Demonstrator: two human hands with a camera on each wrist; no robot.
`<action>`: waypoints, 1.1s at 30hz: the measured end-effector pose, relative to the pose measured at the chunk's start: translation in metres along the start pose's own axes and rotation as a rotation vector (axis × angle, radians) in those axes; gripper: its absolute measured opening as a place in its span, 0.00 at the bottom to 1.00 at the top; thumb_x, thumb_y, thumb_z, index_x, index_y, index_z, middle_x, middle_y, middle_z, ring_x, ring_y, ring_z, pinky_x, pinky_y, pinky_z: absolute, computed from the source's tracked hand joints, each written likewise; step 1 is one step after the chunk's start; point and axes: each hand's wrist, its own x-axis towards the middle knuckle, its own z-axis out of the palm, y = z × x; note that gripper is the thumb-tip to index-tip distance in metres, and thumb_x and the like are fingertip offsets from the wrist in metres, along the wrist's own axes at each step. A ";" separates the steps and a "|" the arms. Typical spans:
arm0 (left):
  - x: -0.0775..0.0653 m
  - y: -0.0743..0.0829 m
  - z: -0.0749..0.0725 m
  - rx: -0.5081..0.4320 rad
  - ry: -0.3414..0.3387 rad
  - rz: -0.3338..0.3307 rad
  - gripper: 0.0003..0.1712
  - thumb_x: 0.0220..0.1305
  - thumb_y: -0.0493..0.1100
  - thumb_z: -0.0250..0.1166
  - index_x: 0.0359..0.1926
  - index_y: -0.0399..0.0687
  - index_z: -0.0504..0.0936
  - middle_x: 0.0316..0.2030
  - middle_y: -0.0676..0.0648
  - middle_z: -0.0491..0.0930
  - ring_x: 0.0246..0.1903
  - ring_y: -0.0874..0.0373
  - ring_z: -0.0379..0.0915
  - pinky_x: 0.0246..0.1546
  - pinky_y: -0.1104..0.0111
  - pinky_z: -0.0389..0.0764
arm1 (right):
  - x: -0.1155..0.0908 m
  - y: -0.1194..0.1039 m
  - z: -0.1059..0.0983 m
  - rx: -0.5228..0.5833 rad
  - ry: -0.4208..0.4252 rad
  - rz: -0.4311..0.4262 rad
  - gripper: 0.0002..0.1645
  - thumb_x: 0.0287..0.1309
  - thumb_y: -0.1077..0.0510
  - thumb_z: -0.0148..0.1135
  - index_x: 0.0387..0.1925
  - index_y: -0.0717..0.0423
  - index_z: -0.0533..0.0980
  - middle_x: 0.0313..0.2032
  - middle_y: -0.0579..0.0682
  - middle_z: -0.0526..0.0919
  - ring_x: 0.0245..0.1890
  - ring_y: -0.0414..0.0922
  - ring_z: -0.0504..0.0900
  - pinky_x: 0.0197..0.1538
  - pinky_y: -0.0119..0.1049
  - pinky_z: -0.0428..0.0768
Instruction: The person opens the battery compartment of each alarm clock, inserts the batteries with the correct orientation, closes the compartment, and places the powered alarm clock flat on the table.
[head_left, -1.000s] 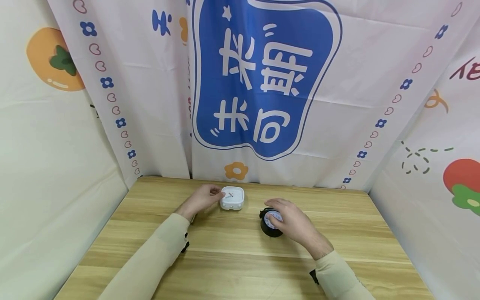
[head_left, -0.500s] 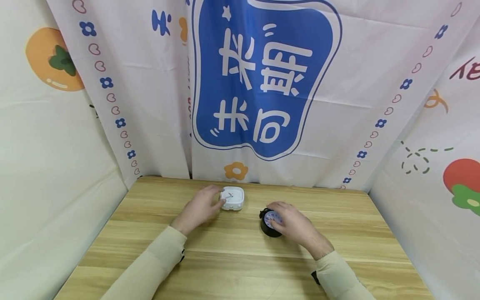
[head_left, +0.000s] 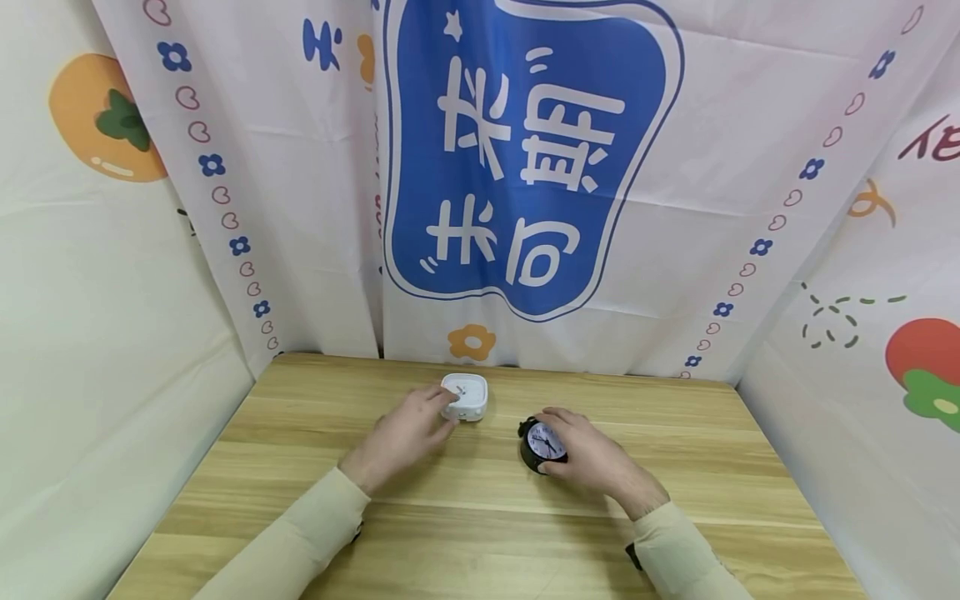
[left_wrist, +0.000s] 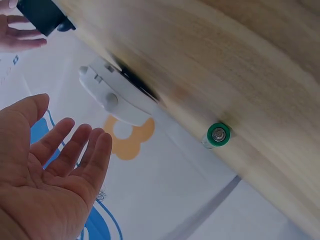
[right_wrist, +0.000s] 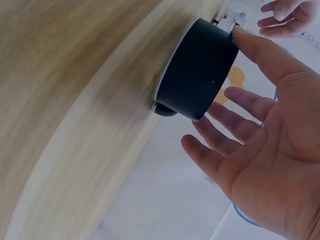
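Observation:
A small white square clock (head_left: 471, 398) lies face up near the table's back edge. My left hand (head_left: 401, 435) hovers at its left front side, fingertips overlapping its corner in the head view. From the left wrist, the loosely spread left fingers stand apart from the white clock (left_wrist: 117, 92). My right hand (head_left: 588, 454) is over the right side of a round black alarm clock (head_left: 543, 442), face up. In the right wrist view the fingers are spread and loosely bent, the thumb tip right at the rim of the black clock (right_wrist: 200, 67).
A green-ended battery (left_wrist: 218, 135) stands upright on the wooden table (head_left: 480, 533); my left arm hides it in the head view. Printed white curtains (head_left: 750, 250) rise behind and beside the table.
My left hand has drawn back from the white clock's left side toward its front corner, fingers spreading. The right thumb has slid off the black clock's face toward its lower edge.

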 end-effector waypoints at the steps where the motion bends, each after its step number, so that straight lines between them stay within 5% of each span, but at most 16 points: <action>1: -0.001 0.001 0.000 0.011 -0.003 0.009 0.24 0.81 0.41 0.77 0.70 0.36 0.87 0.69 0.35 0.89 0.69 0.39 0.89 0.75 0.47 0.91 | 0.000 0.001 0.001 0.004 -0.002 0.003 0.51 0.69 0.52 0.88 0.84 0.64 0.73 0.84 0.68 0.75 0.83 0.71 0.78 0.85 0.68 0.80; 16: -0.012 0.010 0.012 0.117 -0.043 0.108 0.22 0.82 0.43 0.76 0.69 0.38 0.88 0.65 0.38 0.91 0.65 0.40 0.90 0.73 0.44 0.91 | 0.006 0.009 0.006 0.007 -0.046 0.021 0.57 0.65 0.52 0.90 0.85 0.68 0.70 0.83 0.70 0.76 0.82 0.71 0.77 0.87 0.70 0.76; 33: -0.010 0.020 0.011 0.060 -0.064 0.079 0.24 0.83 0.44 0.76 0.72 0.38 0.87 0.69 0.36 0.90 0.71 0.38 0.88 0.81 0.34 0.83 | 0.006 0.002 0.007 0.014 0.035 0.009 0.56 0.64 0.53 0.91 0.84 0.69 0.73 0.81 0.68 0.78 0.81 0.67 0.79 0.85 0.64 0.81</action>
